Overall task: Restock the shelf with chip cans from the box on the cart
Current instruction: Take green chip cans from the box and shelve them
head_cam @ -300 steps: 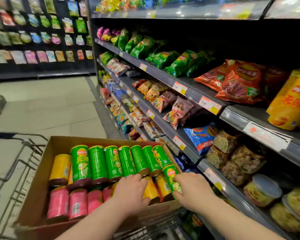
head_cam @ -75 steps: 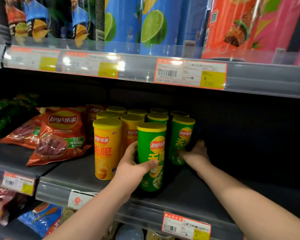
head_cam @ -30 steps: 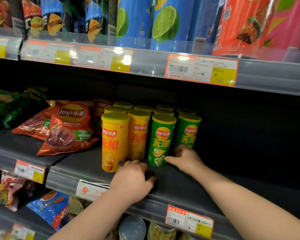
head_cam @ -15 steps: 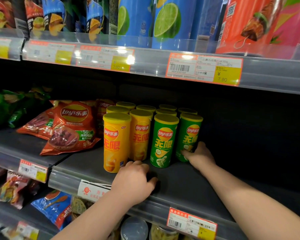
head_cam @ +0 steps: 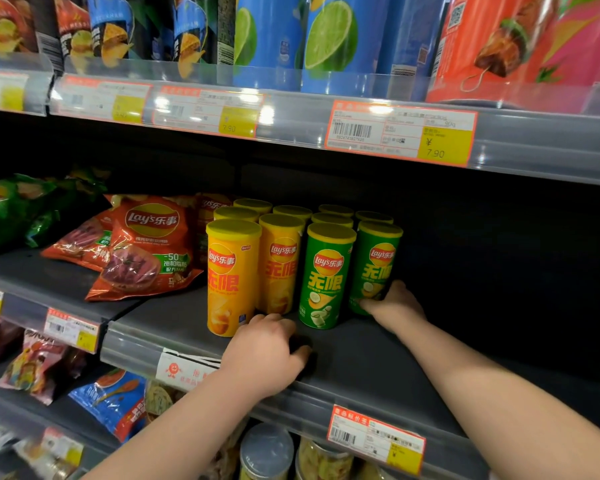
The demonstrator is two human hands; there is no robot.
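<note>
Yellow chip cans (head_cam: 231, 275) and green chip cans (head_cam: 326, 275) stand upright in rows on the dark middle shelf (head_cam: 378, 358). My right hand (head_cam: 394, 306) grips the base of the rightmost front green can (head_cam: 376, 265), thumb in front and fingers behind it. My left hand (head_cam: 267, 355) rests on the shelf just in front of the cans, between the front yellow and green ones. Its fingers are curled under and it holds nothing. The box and the cart are out of view.
Red Lay's chip bags (head_cam: 146, 247) lie left of the cans, with green bags (head_cam: 14, 209) further left. The upper shelf edge (head_cam: 399, 136) with price tags hangs low over the cans. Dark shelf space lies right of the cans. Jars and bags fill the shelves below.
My left hand let go of the front green can and dropped onto the shelf. My right hand moved from the front green can to the base of the rightmost green can.
</note>
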